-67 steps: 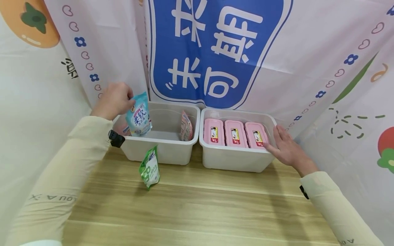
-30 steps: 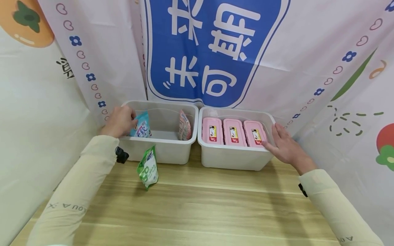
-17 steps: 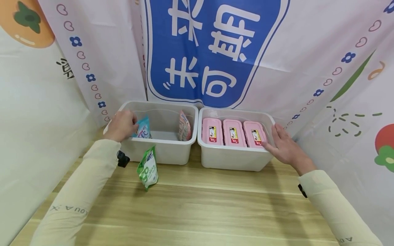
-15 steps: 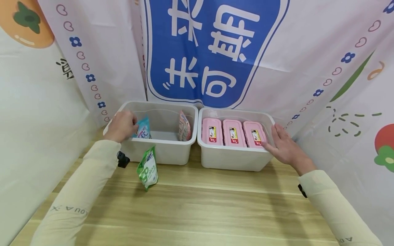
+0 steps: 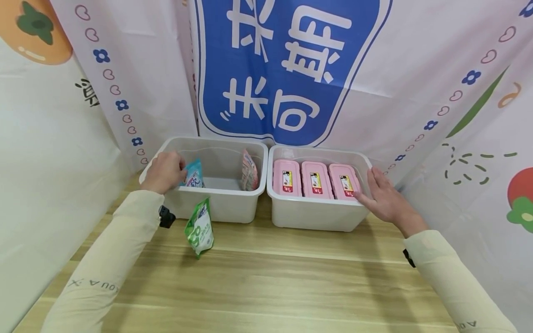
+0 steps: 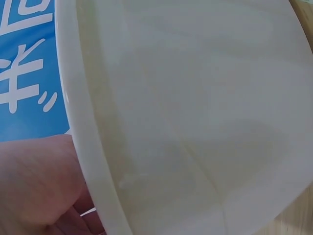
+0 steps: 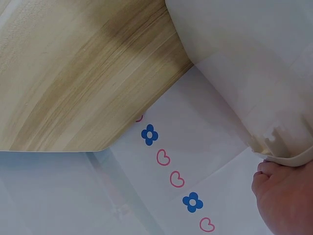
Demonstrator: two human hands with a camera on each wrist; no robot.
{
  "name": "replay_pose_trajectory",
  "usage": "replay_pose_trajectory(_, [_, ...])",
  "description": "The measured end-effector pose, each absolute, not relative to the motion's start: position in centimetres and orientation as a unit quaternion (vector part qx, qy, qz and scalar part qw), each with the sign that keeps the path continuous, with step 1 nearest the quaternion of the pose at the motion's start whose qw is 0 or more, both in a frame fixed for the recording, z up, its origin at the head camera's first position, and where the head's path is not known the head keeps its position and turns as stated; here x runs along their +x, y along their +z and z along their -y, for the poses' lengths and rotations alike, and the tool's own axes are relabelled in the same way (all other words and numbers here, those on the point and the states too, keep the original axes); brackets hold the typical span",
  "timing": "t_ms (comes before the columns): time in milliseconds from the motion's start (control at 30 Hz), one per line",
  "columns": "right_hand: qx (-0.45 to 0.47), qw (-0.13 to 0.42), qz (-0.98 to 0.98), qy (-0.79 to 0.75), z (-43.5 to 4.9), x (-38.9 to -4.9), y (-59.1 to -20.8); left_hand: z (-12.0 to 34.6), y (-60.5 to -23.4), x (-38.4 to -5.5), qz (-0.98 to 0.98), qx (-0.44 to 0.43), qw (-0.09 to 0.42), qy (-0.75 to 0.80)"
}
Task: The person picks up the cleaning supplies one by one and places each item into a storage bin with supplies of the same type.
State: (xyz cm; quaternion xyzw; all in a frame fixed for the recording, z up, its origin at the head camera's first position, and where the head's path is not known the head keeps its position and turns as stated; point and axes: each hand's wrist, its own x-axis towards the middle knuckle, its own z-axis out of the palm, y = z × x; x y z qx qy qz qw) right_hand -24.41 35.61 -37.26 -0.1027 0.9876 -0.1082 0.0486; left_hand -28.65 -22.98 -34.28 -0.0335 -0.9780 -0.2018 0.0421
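In the head view my left hand (image 5: 164, 172) reaches over the front left rim of the left white bin (image 5: 216, 192). Its curled fingers pinch the left edge of a light-blue pouch (image 5: 194, 175) inside. In the left wrist view the bin wall (image 6: 195, 107) hides the pouch, and only part of the hand shows. My right hand (image 5: 389, 199) rests on the right rim of the right white bin (image 5: 316, 215), fingers straight and thumb over the front corner. Three pink lidded boxes (image 5: 318, 180) stand in that bin.
A pink pouch (image 5: 250, 171) leans upright at the left bin's right end. On the wooden table (image 5: 266, 277), a green-and-white pouch (image 5: 201, 229) stands before the left bin. Printed cloth (image 5: 354, 115) hangs behind the bins, with side walls left and right.
My left hand has lowered the light-blue pouch from above the rim into the left bin. In the last half second the pouch shifts only slightly. The right hand stays in place.
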Motion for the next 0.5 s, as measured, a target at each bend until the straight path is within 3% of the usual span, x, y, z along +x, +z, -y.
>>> replay_pose_trajectory(500, [-0.104, 0.042, -0.989, -0.101, -35.6, -24.3, -37.2, 23.5, -32.2, -27.4, 0.979, -0.043, 0.057, -0.190])
